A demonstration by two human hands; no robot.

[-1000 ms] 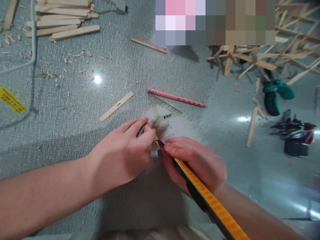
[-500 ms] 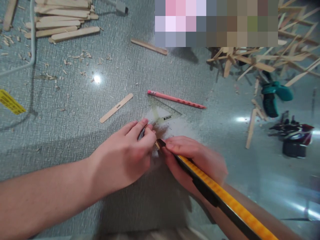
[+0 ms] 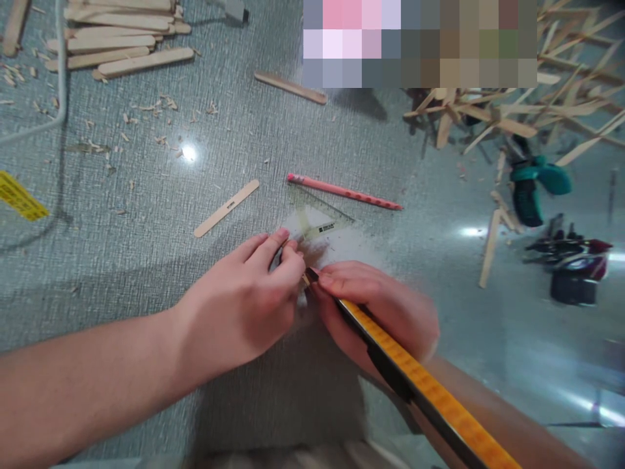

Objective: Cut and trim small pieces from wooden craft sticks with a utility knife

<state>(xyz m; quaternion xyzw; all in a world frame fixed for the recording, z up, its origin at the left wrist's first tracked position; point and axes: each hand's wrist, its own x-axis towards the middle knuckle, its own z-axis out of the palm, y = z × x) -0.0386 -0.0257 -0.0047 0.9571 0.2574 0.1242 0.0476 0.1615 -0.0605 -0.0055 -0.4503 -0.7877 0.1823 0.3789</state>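
Note:
My right hand point(image 3: 381, 303) is closed round a yellow and black cutter knife point(image 3: 420, 371), with its dark blade end pointing up and left. The blade touches a small piece of wood point(image 3: 306, 280) that my left hand point(image 3: 258, 296) pinches between thumb and fingers; most of that piece is hidden. Just beyond my fingertips lies a clear set square point(image 3: 326, 227) on pale dust. A pink pencil point(image 3: 346, 192) rests along its far edge. One wooden stick point(image 3: 227, 208) lies flat, up and left of my left hand.
A pile of wooden sticks point(image 3: 127, 42) and a white cable point(image 3: 61, 65) are at the back left, near wood shavings. At the right are a lattice of sticks point(image 3: 517, 124), teal-handled pliers point(image 3: 530, 185) and a dark red tool point(image 3: 576, 260). Another stick point(image 3: 290, 88) lies at the back.
The knife and my right hand have shifted slightly left and up along the piece. My left hand keeps its pinch almost unmoved. The whole view has moved very slightly.

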